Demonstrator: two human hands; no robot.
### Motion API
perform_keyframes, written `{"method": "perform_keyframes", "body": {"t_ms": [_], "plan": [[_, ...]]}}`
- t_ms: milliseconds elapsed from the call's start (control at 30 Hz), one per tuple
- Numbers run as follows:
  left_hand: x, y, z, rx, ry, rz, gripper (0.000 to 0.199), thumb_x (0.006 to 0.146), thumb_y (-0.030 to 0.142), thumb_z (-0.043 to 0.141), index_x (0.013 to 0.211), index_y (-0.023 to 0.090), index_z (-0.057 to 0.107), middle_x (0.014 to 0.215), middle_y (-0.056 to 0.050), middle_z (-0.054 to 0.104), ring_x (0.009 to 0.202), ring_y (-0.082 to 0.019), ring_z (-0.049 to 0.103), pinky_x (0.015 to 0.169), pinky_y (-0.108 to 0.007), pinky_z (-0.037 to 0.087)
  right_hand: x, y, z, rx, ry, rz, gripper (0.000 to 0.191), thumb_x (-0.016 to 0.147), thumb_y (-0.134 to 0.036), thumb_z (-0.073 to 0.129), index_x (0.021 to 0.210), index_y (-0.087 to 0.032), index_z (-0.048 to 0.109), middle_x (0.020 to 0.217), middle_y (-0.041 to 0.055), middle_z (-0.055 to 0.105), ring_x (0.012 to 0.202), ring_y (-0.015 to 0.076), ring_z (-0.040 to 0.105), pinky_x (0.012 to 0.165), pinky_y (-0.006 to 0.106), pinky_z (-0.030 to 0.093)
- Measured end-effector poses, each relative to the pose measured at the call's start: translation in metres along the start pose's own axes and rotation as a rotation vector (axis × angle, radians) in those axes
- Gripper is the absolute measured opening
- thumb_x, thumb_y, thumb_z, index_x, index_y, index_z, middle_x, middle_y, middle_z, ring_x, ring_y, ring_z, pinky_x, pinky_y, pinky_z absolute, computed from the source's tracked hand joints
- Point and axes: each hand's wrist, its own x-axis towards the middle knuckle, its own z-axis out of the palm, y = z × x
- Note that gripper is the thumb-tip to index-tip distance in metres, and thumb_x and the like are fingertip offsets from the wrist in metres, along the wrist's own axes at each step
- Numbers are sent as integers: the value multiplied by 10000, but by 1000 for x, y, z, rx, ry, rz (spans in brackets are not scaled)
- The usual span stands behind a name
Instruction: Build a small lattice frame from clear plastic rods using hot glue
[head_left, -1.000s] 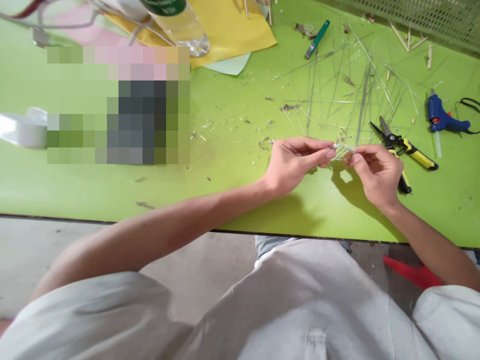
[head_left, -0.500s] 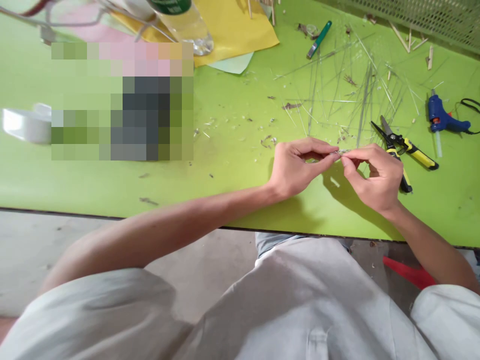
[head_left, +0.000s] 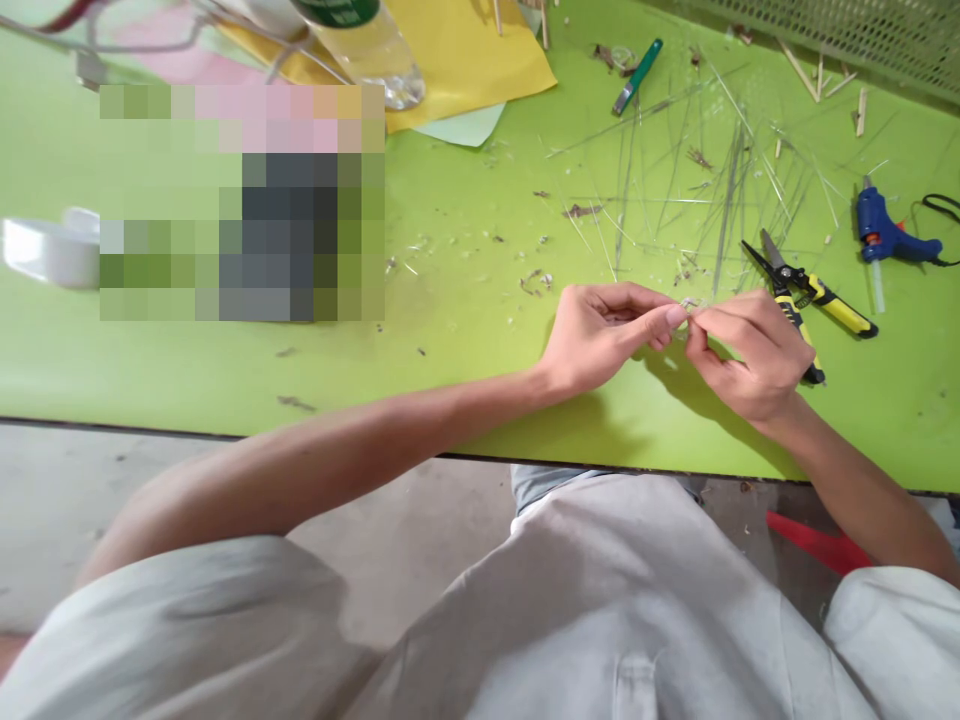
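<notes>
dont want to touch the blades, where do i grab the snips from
Take the snips by their yellow handles, coming from the near right with your right hand: the handles splay toward you, one ending beside that hand, while the blades point away.

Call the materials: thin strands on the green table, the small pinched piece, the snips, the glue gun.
The thin strands and small piece: translucent and glossy, probably plastic, as they catch the light; the piece is too small to be sure. Snips: grey, steel-looking blades, yellow and black moulded grips. Glue gun: smooth blue plastic body.
</notes>
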Motion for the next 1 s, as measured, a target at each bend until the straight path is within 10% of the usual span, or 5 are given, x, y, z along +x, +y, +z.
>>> {"method": "perform_keyframes", "body": {"t_ms": [700, 1000], "plan": [[3, 4, -4, 106, -4, 159, 517, 741, 648, 1067, 760, 174, 859, 693, -41, 794, 593, -117, 697, 568, -232, 568, 0, -1, -1, -18, -67, -44, 294, 1065, -144, 721, 1277, -334, 795, 974, 30, 812, 832, 211, 741, 751, 379, 626], [7, 5, -3, 36, 36, 104, 580, 717, 727, 1047, 706, 196, 815, 679, -48, 810, 572, -140, 750, 592, -260, 637, 10, -5, -19, 84, -36, 246, 230, 1069, -368, 791, 1299, -370, 796, 1087, 72, 806, 951, 269, 776, 878, 468, 681]]}}
